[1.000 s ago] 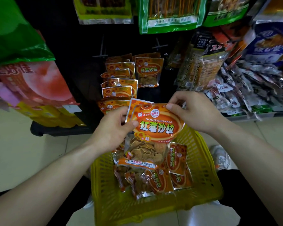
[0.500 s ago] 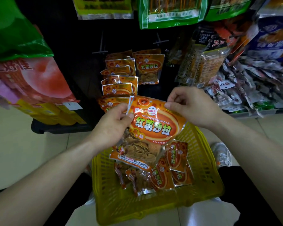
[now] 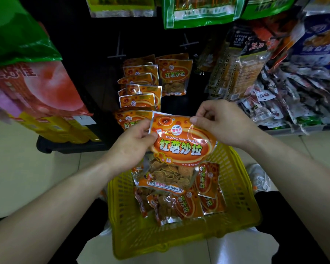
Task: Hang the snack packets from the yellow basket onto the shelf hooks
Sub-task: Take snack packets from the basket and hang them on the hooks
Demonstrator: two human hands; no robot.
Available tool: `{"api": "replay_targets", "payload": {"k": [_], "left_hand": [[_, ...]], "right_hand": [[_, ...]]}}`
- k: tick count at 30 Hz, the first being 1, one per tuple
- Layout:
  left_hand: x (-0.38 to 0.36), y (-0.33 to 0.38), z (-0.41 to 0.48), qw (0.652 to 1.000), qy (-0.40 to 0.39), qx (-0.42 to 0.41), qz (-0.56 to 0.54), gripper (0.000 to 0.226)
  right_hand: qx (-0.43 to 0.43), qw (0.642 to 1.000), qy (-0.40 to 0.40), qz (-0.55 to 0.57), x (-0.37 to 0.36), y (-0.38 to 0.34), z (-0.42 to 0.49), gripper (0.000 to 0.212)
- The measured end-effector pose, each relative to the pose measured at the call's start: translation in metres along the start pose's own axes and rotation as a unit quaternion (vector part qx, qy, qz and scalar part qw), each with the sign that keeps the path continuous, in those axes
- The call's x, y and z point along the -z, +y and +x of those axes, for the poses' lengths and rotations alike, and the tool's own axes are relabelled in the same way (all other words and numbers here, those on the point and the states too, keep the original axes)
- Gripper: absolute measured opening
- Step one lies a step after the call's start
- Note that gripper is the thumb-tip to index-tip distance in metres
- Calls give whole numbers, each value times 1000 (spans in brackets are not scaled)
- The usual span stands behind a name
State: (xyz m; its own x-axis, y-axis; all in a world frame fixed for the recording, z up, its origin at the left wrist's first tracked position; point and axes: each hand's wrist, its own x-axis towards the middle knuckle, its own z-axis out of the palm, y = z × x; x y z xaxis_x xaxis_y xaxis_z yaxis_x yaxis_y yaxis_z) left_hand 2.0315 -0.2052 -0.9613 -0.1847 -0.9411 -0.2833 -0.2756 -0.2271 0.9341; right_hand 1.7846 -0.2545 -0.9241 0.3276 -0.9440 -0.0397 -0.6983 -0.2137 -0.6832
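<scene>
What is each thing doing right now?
Held packet: lifted above the basket, gripped at its top by both hands.
Left hand: shut on it.
Right hand: shut on it.
Yellow basket: holds more packets.
Shelf packets: hanging.

On the orange snack packet (image 3: 181,143) I'm holding up, I read "FOOD" in a white badge, "HONGSHUSHALA" beneath it, and large characters "红薯沙拉". The same "红薯沙拉" shows on a hanging packet (image 3: 174,77) on the shelf.

Both hands (image 3: 133,147) (image 3: 223,122) raised, fingers (image 3: 196,121) pinched.
</scene>
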Motion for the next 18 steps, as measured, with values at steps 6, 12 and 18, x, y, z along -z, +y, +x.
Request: {"api": "replay_targets", "payload": {"k": [6, 12, 18], "left_hand": [[-5, 5, -4, 997, 67, -37, 20, 39], [-5, 9, -5, 994, 95, -49, 11, 26], [-7, 9, -5, 996, 85, -23, -7, 17]], "right_hand": [[6, 1000, -17, -10, -2, -4, -1, 20], [8, 1000, -11, 12, -3, -4, 1, 17], [20, 1000, -13, 9, -4, -3, 1, 18]]}}
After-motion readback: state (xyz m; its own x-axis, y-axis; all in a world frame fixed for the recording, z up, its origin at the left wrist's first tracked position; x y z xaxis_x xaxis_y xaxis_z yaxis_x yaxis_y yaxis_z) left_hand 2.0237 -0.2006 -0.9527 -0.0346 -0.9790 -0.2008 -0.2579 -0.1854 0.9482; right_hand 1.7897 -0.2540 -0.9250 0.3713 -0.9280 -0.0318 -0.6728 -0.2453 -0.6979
